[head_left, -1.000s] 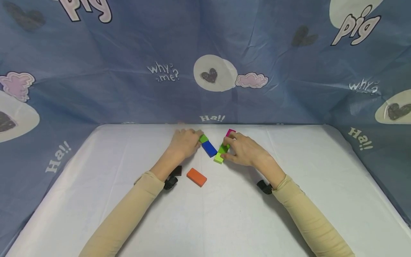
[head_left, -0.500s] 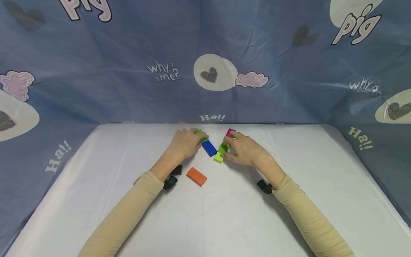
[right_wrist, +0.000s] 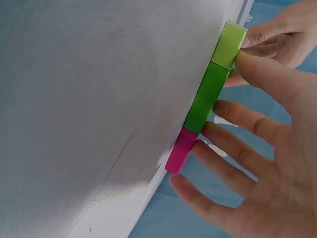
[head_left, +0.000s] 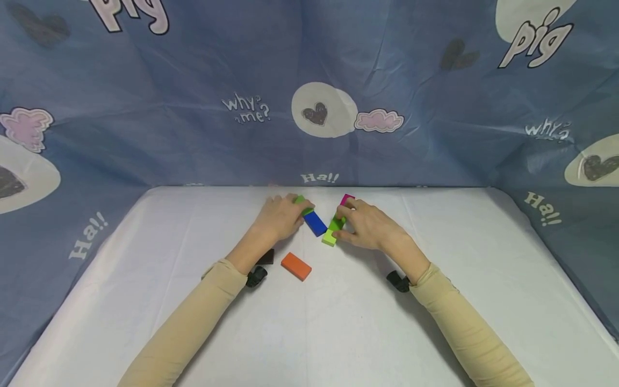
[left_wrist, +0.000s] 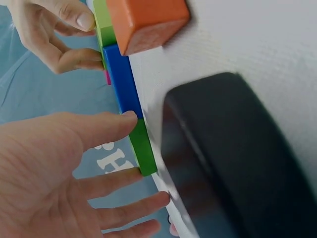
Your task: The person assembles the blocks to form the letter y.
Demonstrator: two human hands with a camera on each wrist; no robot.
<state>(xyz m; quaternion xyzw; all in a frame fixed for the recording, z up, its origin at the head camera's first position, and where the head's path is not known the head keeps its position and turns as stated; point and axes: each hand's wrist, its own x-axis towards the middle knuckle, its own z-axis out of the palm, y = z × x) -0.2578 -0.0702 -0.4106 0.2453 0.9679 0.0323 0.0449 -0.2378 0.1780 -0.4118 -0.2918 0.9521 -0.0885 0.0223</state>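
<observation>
Two rows of colored blocks meet at a V on the white table. The left row has a green block (head_left: 301, 201) at its far end and a blue block (head_left: 315, 223). My left hand (head_left: 278, 217) pinches the green block between thumb and fingertips, the thumb beside its seam with the blue one in the left wrist view. Light green (right_wrist: 230, 43), green (right_wrist: 207, 96) and pink (right_wrist: 181, 150) blocks form the right row. Along its outer side my right hand (head_left: 372, 226) rests with spread fingers, its thumb at the light green block and its little finger near the pink end.
An orange block (head_left: 296, 266) lies on the white table (head_left: 309, 333) nearer to me. Beside the left wrist is a dark block (head_left: 266, 257), partly hidden by the arm. Black wrist cameras (head_left: 398, 281) sit under both wrists. A blue printed cloth (head_left: 193, 134) rises behind the table.
My left fingers have shifted right over the green block, and its far end now shows. The right hand and the other blocks stay where they were.
</observation>
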